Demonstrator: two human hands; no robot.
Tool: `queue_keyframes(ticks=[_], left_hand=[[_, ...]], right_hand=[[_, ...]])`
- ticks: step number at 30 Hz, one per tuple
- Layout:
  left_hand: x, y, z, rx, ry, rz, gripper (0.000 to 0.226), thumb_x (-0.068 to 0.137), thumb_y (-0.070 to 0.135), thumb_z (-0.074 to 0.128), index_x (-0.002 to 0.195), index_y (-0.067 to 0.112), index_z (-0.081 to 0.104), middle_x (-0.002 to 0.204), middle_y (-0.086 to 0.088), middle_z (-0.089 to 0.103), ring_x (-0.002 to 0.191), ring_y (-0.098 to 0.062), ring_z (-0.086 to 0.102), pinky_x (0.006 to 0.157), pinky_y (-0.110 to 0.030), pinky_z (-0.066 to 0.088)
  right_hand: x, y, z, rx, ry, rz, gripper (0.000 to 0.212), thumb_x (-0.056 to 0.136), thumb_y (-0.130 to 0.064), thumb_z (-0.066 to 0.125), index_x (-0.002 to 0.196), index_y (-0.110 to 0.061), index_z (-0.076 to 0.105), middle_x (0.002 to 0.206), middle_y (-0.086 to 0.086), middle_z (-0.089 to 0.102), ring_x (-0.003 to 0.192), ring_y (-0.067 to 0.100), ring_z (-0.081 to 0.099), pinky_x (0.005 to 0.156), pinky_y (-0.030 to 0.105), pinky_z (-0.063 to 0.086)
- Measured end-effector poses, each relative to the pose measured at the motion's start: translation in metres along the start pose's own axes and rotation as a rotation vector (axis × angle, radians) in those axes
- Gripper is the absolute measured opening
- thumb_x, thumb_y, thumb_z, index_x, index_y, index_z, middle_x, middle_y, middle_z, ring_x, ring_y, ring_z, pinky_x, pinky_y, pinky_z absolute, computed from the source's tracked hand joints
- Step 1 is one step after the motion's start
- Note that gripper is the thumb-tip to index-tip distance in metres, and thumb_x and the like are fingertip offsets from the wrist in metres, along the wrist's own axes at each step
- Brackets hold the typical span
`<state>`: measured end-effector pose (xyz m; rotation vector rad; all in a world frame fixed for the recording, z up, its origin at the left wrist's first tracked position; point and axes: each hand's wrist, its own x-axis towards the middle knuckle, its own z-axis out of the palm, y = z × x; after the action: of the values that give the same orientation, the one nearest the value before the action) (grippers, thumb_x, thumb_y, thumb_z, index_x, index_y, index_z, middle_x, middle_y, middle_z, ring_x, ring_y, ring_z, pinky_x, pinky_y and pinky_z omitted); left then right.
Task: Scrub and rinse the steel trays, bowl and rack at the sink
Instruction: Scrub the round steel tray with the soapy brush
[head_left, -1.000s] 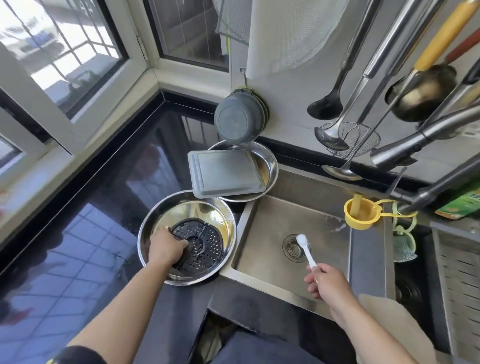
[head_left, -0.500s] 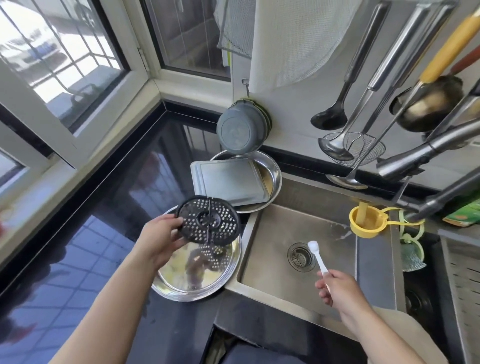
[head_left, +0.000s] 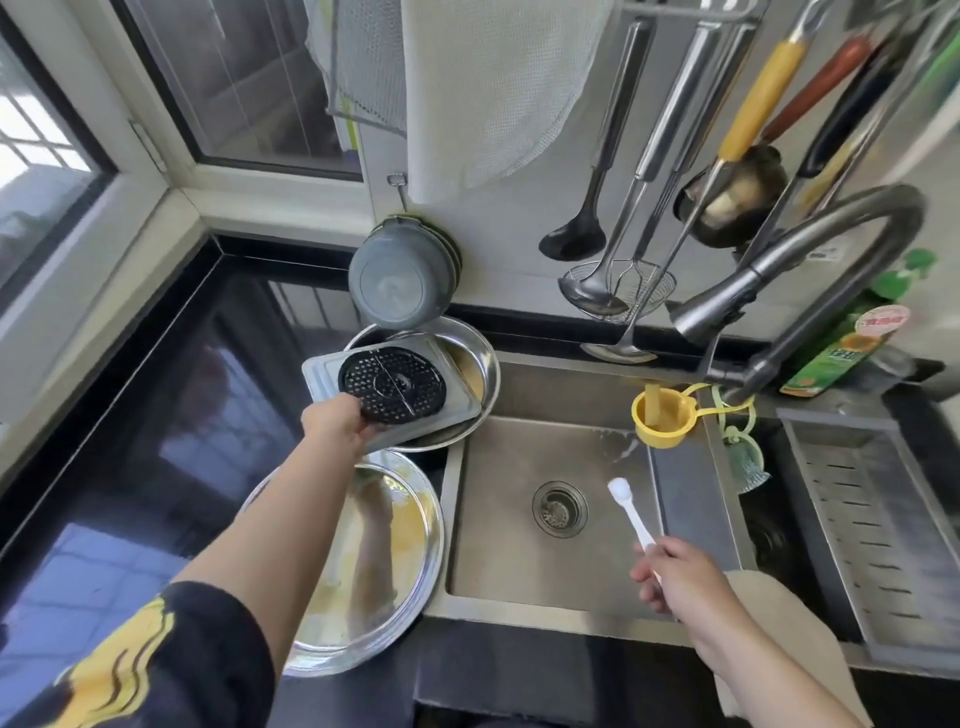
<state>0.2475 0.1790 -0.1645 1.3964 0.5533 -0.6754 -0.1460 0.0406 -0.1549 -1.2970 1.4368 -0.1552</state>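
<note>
My left hand (head_left: 340, 422) grips the near edge of a round black perforated rack (head_left: 392, 384), which lies over a grey rectangular tray (head_left: 319, 379). That tray rests upside down on a round steel bowl (head_left: 475, 364) left of the sink. A larger round steel tray (head_left: 410, 530) sits nearer on the black counter, under my left forearm. My right hand (head_left: 675, 574) holds a white brush (head_left: 626, 499) over the steel sink basin (head_left: 519, 467), near the drain (head_left: 559, 508).
A grey faucet (head_left: 737, 301) arches over the sink's right side. A yellow cup (head_left: 662, 421) hangs at the sink's back edge, and a slotted drain tray (head_left: 872, 530) is on the right. Ladles and a skimmer (head_left: 618, 291) hang on the wall; a grey pot (head_left: 400, 275) hangs above the bowl.
My left hand lifted the black rack out of the large round tray and carried it back onto the rectangular tray. My right hand kept the brush over the sink.
</note>
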Motion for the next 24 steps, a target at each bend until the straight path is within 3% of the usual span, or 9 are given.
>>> queue_keyframes(ticks=[2, 4, 6, 8, 13, 17, 19, 21, 24], left_hand=[[-0.003, 0.002, -0.004, -0.01, 0.0, 0.01, 0.028, 0.093, -0.01, 0.041, 0.112, 0.002, 0.057, 0.091, -0.015, 0.071, 0.068, -0.024, 0.07, 0.051, -0.031, 0.057], [-0.02, 0.005, -0.009, -0.036, 0.012, 0.035, 0.02, 0.094, -0.007, 0.039, 0.092, 0.008, 0.053, 0.074, -0.009, 0.056, 0.056, -0.017, 0.052, 0.052, -0.025, 0.046], [-0.039, 0.001, -0.018, -0.031, 0.039, 0.079, 0.022, 0.094, -0.008, 0.041, 0.082, 0.009, 0.048, 0.074, -0.007, 0.043, 0.061, -0.018, 0.044, 0.06, -0.03, 0.044], [-0.063, -0.012, -0.031, 0.005, 0.023, 0.109, 0.024, 0.094, -0.008, 0.044, 0.078, 0.009, 0.048, 0.076, -0.007, 0.044, 0.065, -0.02, 0.048, 0.063, -0.029, 0.045], [-0.127, -0.074, -0.043, 0.295, -0.228, 0.013, 0.011, 0.1, 0.009, 0.059, 0.104, 0.004, 0.067, 0.094, -0.01, 0.068, 0.086, -0.026, 0.068, 0.08, -0.035, 0.057], [-0.162, -0.129, -0.015, 0.496, -0.316, 0.062, 0.013, 0.101, 0.002, 0.055, 0.098, 0.005, 0.067, 0.083, -0.009, 0.065, 0.068, -0.021, 0.06, 0.065, -0.028, 0.048], [-0.162, -0.16, 0.005, 0.642, -0.315, 0.145, 0.018, 0.1, -0.001, 0.052, 0.092, 0.007, 0.067, 0.082, -0.009, 0.065, 0.065, -0.018, 0.057, 0.058, -0.025, 0.043], [-0.149, -0.191, 0.024, 0.941, -0.337, 0.315, 0.017, 0.098, 0.006, 0.056, 0.097, 0.014, 0.071, 0.086, -0.004, 0.069, 0.069, -0.015, 0.061, 0.057, -0.023, 0.044], [-0.121, -0.223, 0.048, 1.326, -0.375, 0.566, 0.025, 0.098, 0.016, 0.055, 0.112, 0.02, 0.075, 0.106, -0.001, 0.074, 0.098, -0.021, 0.068, 0.078, -0.026, 0.048]], right_hand=[[0.0, 0.001, 0.0, -0.002, -0.005, -0.004, 0.02, 0.106, -0.005, 0.044, 0.101, -0.004, 0.064, 0.079, 0.015, 0.062, 0.054, 0.019, 0.049, 0.049, 0.027, 0.039], [0.001, 0.001, 0.001, -0.008, -0.023, -0.006, 0.02, 0.106, -0.006, 0.045, 0.102, -0.004, 0.065, 0.08, 0.016, 0.063, 0.056, 0.019, 0.05, 0.051, 0.029, 0.04], [0.004, 0.0, 0.003, -0.01, -0.036, -0.013, 0.02, 0.106, -0.007, 0.046, 0.103, -0.003, 0.065, 0.081, 0.016, 0.065, 0.058, 0.021, 0.051, 0.053, 0.03, 0.041], [0.006, -0.004, 0.004, -0.019, -0.061, -0.025, 0.02, 0.106, -0.007, 0.045, 0.103, -0.004, 0.065, 0.082, 0.016, 0.065, 0.059, 0.021, 0.052, 0.055, 0.031, 0.041], [0.011, -0.009, -0.01, -0.054, -0.139, -0.071, 0.02, 0.106, -0.004, 0.043, 0.103, -0.003, 0.063, 0.088, 0.014, 0.068, 0.061, 0.019, 0.054, 0.057, 0.03, 0.043], [0.037, -0.007, -0.04, -0.216, -0.169, -0.183, 0.023, 0.104, -0.003, 0.043, 0.103, -0.007, 0.065, 0.083, 0.007, 0.067, 0.061, 0.016, 0.051, 0.058, 0.029, 0.042], [0.059, -0.005, -0.052, -0.299, -0.185, -0.211, 0.024, 0.103, -0.004, 0.043, 0.1, -0.01, 0.066, 0.076, 0.003, 0.062, 0.059, 0.015, 0.047, 0.057, 0.028, 0.037], [0.081, -0.002, -0.057, -0.393, -0.193, -0.231, 0.025, 0.103, -0.008, 0.044, 0.091, -0.012, 0.065, 0.07, 0.002, 0.057, 0.055, 0.013, 0.044, 0.054, 0.026, 0.033], [0.115, 0.001, -0.052, -0.506, -0.191, -0.307, 0.028, 0.105, -0.025, 0.046, 0.095, -0.008, 0.065, 0.067, 0.0, 0.054, 0.061, 0.016, 0.048, 0.057, 0.029, 0.034]])
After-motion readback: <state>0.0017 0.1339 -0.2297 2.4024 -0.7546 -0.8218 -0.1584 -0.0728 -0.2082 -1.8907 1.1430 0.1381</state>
